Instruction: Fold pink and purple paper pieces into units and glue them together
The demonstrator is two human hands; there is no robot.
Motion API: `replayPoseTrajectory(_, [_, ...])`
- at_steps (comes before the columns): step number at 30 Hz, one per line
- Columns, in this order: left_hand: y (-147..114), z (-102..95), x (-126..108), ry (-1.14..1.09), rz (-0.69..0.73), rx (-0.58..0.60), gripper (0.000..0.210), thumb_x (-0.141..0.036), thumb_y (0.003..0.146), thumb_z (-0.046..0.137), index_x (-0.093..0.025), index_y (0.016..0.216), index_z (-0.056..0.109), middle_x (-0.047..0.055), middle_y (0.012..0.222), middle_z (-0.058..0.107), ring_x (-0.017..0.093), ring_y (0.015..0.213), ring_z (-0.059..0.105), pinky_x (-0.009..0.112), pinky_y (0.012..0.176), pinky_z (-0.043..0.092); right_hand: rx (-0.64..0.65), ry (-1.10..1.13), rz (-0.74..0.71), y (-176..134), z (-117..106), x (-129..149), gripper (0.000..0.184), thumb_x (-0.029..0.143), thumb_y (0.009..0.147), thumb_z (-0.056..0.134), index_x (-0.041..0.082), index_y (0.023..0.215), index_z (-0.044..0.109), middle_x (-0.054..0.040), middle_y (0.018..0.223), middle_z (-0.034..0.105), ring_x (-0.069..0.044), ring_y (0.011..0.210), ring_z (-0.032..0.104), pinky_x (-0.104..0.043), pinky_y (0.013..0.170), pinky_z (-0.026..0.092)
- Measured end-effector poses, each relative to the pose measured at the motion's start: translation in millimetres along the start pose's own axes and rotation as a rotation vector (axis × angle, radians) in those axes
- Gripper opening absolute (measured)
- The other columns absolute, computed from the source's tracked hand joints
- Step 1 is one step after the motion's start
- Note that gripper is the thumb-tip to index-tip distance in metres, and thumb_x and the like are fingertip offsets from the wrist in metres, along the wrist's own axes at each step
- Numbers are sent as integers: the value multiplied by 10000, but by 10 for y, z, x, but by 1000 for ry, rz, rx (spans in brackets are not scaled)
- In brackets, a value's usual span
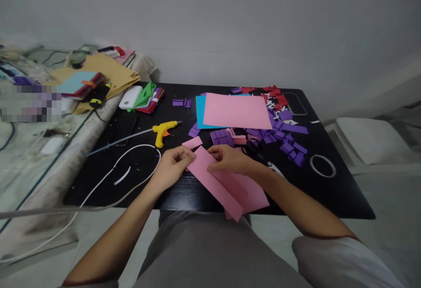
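A pink sheet of craft paper (pixel 219 187) is held up at the table's near edge, with one flap folded over. My left hand (pixel 176 163) pinches its upper left corner between thumb and fingers. My right hand (pixel 226 158) grips the top edge a little further right, its thumb pressed on the near face. More pink paper spreads beneath, partly hidden by the fold. Just beyond my left fingers lies a small pink strip (pixel 192 142). Scissors (pixel 274 168) with dark handles rest by my right wrist, partly covered by it.
Flat pink (pixel 237 110) and blue sheets (pixel 200 112) lie further back. Folded purple pieces (pixel 289 145) and red scraps (pixel 275 95) crowd the right. A yellow glue gun (pixel 164 131) and a looping white cable (pixel 112 172) are leftward; a tape ring (pixel 322 166) is at right.
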State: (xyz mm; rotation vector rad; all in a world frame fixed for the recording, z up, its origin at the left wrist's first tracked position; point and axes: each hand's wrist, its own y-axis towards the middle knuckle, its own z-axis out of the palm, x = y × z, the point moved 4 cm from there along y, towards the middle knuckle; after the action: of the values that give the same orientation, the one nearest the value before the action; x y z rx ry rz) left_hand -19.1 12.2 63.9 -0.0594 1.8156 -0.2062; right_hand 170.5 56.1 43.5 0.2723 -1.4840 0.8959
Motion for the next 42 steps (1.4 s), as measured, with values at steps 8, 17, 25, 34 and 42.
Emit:
replayPoseTrajectory(8, [-145, -58, 376, 109, -104, -177, 296, -477, 897, 621, -203, 785, 610, -41, 541, 567, 131, 471, 514, 250, 514, 368, -445, -624, -456, -269, 217, -60, 338, 201, 864, 755, 177, 1189, 665, -144, 1210, 737, -277, 1134, 699, -504, 1007, 584])
replayPoseTrajectory(17, [-664, -203, 668, 394, -207, -204, 282, -455, 885, 612, -238, 710, 576, -22, 535, 599, 193, 531, 587, 294, 587, 387, -278, -1136, -687, -714, 818, -650, 283, 173, 1061, 539, 160, 1264, 735, -151, 1238, 780, -291, 1196, 720, -497, 1050, 614])
replayPoseTrajectory(25, [-1036, -135, 634, 837, 110, -224, 199, -360, 1016, 578, -193, 1037, 684, 77, 905, 761, 261, 811, 737, 367, 720, 539, -293, -1248, -694, -838, 887, -811, 337, 195, 1071, 528, 103, 1331, 722, -177, 1334, 759, -312, 1257, 713, -491, 1062, 629])
replayPoseTrajectory(34, [-1384, 237, 860, 813, 797, 26, 336, -115, 1020, 625, -180, 1348, 663, 100, 1336, 757, 254, 1276, 694, 429, 1097, 557, -308, -1159, -793, -983, 913, -926, 260, 152, 1040, 613, 68, 1259, 725, -135, 1208, 806, -266, 1148, 726, -423, 1004, 644])
replayPoseTrajectory(42, [-1349, 243, 901, 735, 836, -17, 248, -91, 989, 688, -142, 1230, 719, 93, 1279, 779, 247, 1213, 686, 433, 1051, 548, -327, -1096, -835, -968, 887, -1040, 210, 96, 1026, 624, 114, 1204, 733, -98, 1199, 808, -241, 1130, 713, -403, 984, 635])
